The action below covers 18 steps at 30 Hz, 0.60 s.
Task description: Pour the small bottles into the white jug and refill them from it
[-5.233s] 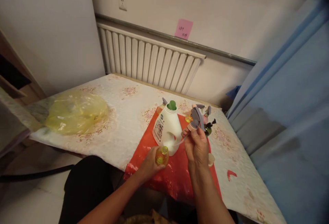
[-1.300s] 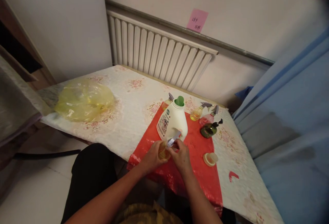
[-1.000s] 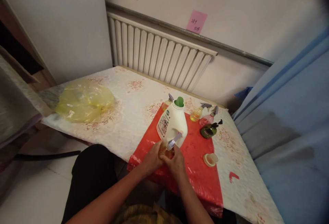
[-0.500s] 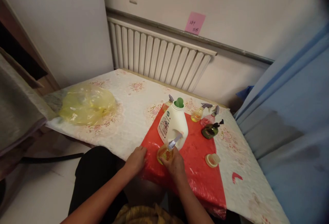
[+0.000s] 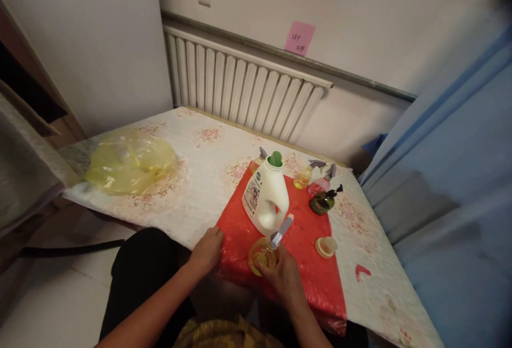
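My right hand (image 5: pixel 286 276) is closed round a clear spray bottle (image 5: pixel 260 257) with yellow liquid and a grey trigger head. The spray bottle is just in front of a white detergent jug (image 5: pixel 267 193), which stands uncapped with green showing in its mouth. My left hand (image 5: pixel 208 251) grips the near left edge of a red plastic cover (image 5: pixel 298 255); its fingertips are partly hidden. On the red cover's right side lies a pale cap (image 5: pixel 326 247).
Behind the jug is another spray bottle (image 5: pixel 256 164). At the far right of the red cover are a yellow spray bottle (image 5: pixel 302 178), a pink one (image 5: pixel 319 186) and a dark green pump bottle (image 5: pixel 321 204). A yellow plastic bag (image 5: pixel 130 164) lies on the left.
My right hand has drawn the spray bottle towards me and slightly right, away from the jug. The left hand keeps its grip on the red cover. The view has shifted slightly.
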{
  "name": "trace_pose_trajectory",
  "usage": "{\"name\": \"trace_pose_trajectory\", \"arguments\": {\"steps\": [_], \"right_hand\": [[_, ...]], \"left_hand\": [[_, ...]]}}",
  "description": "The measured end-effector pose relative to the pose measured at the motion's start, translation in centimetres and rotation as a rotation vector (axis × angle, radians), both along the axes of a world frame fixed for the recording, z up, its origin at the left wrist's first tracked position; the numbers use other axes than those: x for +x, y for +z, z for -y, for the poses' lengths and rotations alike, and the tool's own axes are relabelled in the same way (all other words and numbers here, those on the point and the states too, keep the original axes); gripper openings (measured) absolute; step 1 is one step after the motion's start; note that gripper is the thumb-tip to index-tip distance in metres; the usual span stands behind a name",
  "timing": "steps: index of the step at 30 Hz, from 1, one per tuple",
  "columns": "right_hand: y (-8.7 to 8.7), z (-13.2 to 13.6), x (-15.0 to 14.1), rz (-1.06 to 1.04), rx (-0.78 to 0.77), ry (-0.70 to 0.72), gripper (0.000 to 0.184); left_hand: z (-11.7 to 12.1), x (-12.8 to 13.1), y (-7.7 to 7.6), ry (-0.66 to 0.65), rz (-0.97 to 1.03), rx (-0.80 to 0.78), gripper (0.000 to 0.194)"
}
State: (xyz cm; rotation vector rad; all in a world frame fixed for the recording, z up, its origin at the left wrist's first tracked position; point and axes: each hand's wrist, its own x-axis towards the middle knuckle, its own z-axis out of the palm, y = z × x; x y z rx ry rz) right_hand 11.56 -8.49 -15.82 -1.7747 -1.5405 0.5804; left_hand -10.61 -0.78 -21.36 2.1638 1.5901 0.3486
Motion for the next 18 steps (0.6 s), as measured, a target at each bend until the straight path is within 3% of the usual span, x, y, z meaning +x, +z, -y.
{"name": "trace_pose_trajectory", "arguments": {"steps": [5, 9, 13, 18], "right_hand": [[1.2, 1.0, 2.8, 0.003, 0.012, -0.018, 0.050], [1.8, 0.4, 5.5, 0.067, 0.029, -0.076, 0.050], [2.2, -2.1, 8.6, 0.171, 0.065, -0.161, 0.042], [2.0, -7.3, 12.2, 0.163, 0.080, -0.295, 0.044]], "left_hand": [[-0.3, -0.1, 0.0, -0.035, -0.014, -0.001, 0.020], [-0.5, -0.2, 0.0, -0.061, -0.024, 0.013, 0.021], [-0.6, -0.2, -0.3, -0.073, -0.045, 0.006, 0.024], [-0.9, -0.1, -0.3, -0.065, -0.071, -0.003, 0.028]]}}
